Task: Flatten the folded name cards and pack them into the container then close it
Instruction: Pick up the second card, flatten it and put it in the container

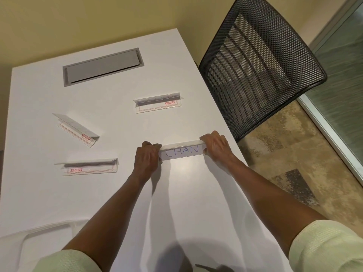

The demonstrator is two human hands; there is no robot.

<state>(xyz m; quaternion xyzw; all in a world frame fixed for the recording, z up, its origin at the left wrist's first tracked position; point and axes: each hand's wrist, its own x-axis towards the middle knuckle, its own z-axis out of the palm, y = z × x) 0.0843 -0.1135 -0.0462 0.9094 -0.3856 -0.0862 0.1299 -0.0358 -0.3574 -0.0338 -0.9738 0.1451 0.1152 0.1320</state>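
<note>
Bare table [176, 193] nr hands; chair [261, 61] blocks right.

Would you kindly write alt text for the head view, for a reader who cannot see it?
Both hands, left and right, grip the ends of a folded name card reading "CHAN" on a white table. Three other folded cards lie beyond and left; a clear container sits near left.

Left hand [147, 157]: back up, fingers curled over the left end of the "CHAN" card [181, 152], gripping it.
Right hand [215, 146]: back up, fingers curled over the card's right end, thumb on its near face.
Arms: both stretched forward, bare forearms converging toward the table's [186, 203] right edge.
Sleeves: pale, pushed up near the elbows.
</note>
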